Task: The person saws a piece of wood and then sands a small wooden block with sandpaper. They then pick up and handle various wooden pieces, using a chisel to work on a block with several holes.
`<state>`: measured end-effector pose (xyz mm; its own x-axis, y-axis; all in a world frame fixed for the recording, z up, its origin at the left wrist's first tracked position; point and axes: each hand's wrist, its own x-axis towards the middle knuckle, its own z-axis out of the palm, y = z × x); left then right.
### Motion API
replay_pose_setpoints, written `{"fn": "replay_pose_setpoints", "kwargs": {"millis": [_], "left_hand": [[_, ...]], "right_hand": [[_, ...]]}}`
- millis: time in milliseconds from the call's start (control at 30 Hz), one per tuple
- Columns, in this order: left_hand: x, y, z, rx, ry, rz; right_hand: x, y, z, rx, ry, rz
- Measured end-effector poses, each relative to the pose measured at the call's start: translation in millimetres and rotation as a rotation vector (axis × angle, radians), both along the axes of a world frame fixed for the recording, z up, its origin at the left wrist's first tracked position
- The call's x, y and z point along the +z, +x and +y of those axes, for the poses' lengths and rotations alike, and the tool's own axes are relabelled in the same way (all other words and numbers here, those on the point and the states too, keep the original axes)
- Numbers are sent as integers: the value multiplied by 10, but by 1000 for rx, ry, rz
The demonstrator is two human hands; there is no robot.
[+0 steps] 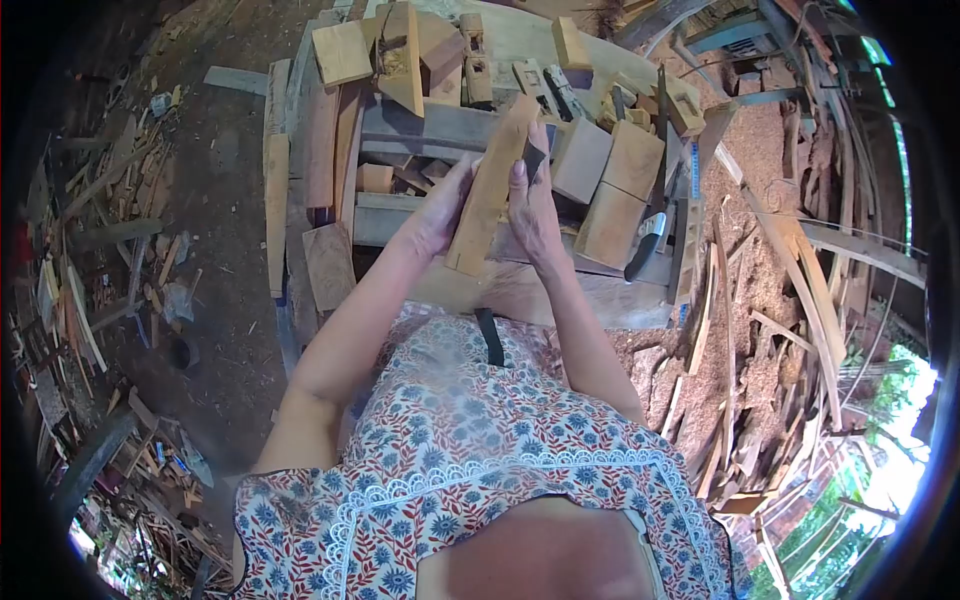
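A long, narrow wooden board (pixel 487 200) is held up at a slant over the workbench. My left hand (pixel 440 210) is closed along its left edge, with the fingers partly hidden behind the wood. On the other side, my right hand (pixel 537 215) is beside the board's right edge, its thumb pointing up. Between that thumb and the fingers is a thin dark sheet (pixel 536 160) that looks like sandpaper. Right of this hand, large wood blocks (pixel 625 175) lie on the bench. A handsaw (pixel 648 245) with a black and white handle rests next to them.
The wooden workbench (pixel 430 125) has open slots holding offcuts. Several cut blocks (pixel 342 54) and mortised pieces (pixel 478 75) stand along its far side. Sawdust (pixel 755 150) and long wood strips (pixel 800 280) cover the ground at right. Scrap wood (pixel 110 180) is piled at left.
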<state>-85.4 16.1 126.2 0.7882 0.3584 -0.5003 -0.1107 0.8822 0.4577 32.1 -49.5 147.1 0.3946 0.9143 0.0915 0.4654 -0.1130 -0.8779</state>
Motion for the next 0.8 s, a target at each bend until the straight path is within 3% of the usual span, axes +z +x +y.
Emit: {"fn": "replay_pose_setpoints", "kwargs": {"millis": [67,133,233,300,367,400,433,500,600,633,667,700,767,800], "left_hand": [[-83,14,0,21,-31,-23],[-127,-8,1,92,-197,-11],[-397,-74,129,-22,-205,51],[-382,-118,85,-32,-171,-40],[-272,-35,-71,197,-41,76],[-183,55,-109,177,17,-8],[-101,52,-111,166,18,-8],[70,33,-129,-103,86,133],[76,28,-26,20,204,136],[-6,-35,-3,96,264,125],[-127,-83,135,-36,-126,80],[-43,-60,102,-33,-129,83],[237,8,-57,110,130,102],[250,40,-43,-59,167,142]], "right_hand": [[50,-25,-53,16,18,-81],[241,-205,-181,149,-54,-346],[329,-592,-453,338,-91,-382],[242,-687,-569,486,-162,-402],[80,-490,-356,384,-130,-508],[-93,-314,-193,296,-86,-558],[-159,-68,26,195,-84,-488],[-169,81,106,80,-77,-418],[-13,-98,-16,142,-53,-299],[151,-304,-213,273,-71,-324],[305,-498,-401,404,-89,-345],[363,-586,-478,534,-102,-366],[-60,-179,-198,329,-9,-592],[-96,105,29,198,-68,-178]]}}
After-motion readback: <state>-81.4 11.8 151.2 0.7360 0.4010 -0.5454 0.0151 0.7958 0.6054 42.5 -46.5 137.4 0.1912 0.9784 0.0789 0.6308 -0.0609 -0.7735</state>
